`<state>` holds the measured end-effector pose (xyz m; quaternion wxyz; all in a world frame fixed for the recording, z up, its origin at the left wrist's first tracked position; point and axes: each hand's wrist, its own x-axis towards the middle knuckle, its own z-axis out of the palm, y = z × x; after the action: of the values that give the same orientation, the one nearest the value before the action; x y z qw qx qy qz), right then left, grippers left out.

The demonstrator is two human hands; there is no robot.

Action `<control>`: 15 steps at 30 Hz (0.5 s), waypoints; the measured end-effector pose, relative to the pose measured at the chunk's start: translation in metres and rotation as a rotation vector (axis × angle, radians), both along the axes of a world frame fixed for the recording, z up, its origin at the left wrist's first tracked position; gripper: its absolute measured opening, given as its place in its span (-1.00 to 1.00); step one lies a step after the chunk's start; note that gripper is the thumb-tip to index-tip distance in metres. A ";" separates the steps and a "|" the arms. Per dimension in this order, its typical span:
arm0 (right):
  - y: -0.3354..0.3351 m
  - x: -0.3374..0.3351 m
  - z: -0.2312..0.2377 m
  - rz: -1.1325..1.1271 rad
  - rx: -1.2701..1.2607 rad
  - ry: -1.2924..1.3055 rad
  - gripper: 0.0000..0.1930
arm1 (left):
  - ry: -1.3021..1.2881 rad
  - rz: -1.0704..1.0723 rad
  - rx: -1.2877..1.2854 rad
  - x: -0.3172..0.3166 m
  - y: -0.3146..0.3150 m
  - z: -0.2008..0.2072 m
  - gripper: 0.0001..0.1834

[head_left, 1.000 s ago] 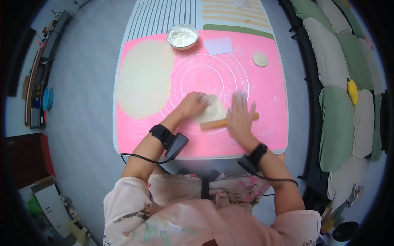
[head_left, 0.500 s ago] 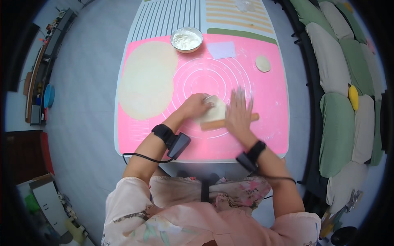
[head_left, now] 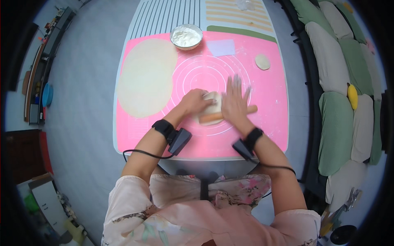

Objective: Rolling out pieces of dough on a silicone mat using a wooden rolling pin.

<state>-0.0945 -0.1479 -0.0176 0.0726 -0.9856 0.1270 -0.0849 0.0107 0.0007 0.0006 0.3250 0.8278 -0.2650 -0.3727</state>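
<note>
A small flattened piece of dough [head_left: 212, 107] lies on the pink mat [head_left: 197, 146] in front of me. My left hand [head_left: 194, 101] pinches its left edge, thumb on top and fingers curled. Across the near part of the dough lies a wooden rolling pin [head_left: 210, 117]. My right hand [head_left: 234, 105] presses on the pin with its palm, fingers stretched out flat and pointing away from me. The hand covers the middle of the pin, and the right end sticks out beyond it.
A large thin dough sheet [head_left: 145, 78] covers the mat's left side. At the far edge stand a glass bowl [head_left: 186, 47] of white flour and a pale, flat scraper-like piece [head_left: 221, 47]. A small dough round [head_left: 262, 62] lies far right. A sofa [head_left: 336, 135] flanks the table's right.
My right hand and the rolling pin have moved a little away from me, farther onto the dough. My left hand stays at the dough's left edge, shifted slightly.
</note>
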 end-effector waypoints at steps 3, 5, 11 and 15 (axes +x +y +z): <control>-0.001 0.013 0.000 -0.020 0.027 -0.142 -0.37 | -0.077 -0.098 0.096 0.005 -0.007 0.016 -0.62; 0.015 -0.023 -0.004 0.006 0.116 -0.198 -0.37 | -0.013 -0.030 0.073 0.009 0.004 0.013 -0.60; 0.020 -0.077 -0.005 0.088 0.088 0.098 -0.36 | 0.135 0.194 -0.163 -0.003 0.035 -0.017 -0.57; -0.006 0.018 -0.004 -0.017 -0.103 -0.119 -0.37 | -0.018 -0.014 0.074 0.004 -0.004 0.027 -0.62</control>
<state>-0.0765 -0.1535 -0.0213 0.0286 -0.9801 0.1263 -0.1502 0.0148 -0.0037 0.0275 0.2893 0.8407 -0.2597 -0.3771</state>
